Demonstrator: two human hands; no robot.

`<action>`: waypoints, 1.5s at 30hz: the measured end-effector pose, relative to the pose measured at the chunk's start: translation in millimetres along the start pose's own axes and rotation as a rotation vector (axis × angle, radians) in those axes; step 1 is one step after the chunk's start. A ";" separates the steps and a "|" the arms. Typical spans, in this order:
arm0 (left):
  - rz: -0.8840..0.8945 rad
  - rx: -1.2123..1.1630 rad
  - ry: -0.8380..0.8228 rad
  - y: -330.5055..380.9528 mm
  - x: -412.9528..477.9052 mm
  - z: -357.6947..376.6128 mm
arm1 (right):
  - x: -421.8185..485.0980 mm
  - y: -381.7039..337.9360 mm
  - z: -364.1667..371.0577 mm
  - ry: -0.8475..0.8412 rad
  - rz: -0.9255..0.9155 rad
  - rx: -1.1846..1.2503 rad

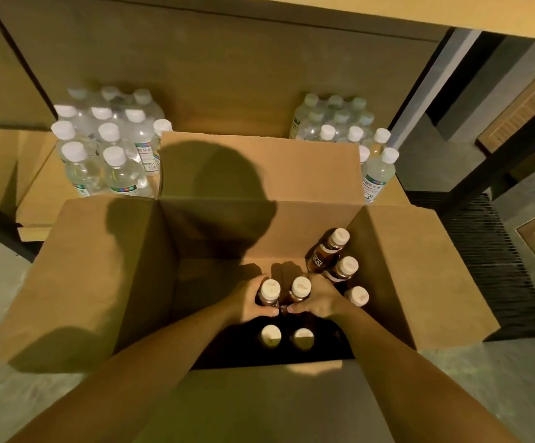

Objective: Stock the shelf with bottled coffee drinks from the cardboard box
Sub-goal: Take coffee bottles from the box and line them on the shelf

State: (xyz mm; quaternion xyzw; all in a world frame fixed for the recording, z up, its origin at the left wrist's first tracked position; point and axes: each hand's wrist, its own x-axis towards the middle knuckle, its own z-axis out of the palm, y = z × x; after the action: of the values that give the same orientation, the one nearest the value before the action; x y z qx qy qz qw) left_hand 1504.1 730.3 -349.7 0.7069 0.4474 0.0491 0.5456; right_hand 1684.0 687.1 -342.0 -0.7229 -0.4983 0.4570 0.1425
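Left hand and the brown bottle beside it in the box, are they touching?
Touching. The head view shows the left hand wrapped round the coffee bottle just under its white cap, inside the cardboard box.

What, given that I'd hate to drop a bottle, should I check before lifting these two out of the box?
1. Left hand grips the left bottle below its cap: ok.
2. Right hand grips the right bottle: ok.
3. Cardboard box flaps folded open, way up free: ok.
4. Right hand clear of the neighbouring bottle: cannot tell, they look very close.
5. Room on the shelf between the water bottles: cannot tell, the rear flap hides the gap.
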 end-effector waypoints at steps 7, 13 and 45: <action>0.026 -0.140 0.066 26.9 -26.1 -26.9 | -32.2 -26.5 -27.8 0.021 -0.132 0.137; 0.177 -0.230 0.206 92.0 -83.8 -75.9 | -97.7 -92.1 -78.2 0.140 -0.265 0.274; 0.636 -0.317 0.615 485.9 -42.3 -144.5 | -168.6 -261.0 -382.2 0.755 -0.751 0.408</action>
State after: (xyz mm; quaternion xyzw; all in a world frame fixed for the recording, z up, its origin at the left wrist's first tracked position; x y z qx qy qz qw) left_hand 1679.7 804.3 122.0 0.6695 0.3367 0.4888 0.4466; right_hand 1822.3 759.8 125.1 -0.5671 -0.5371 0.1718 0.6003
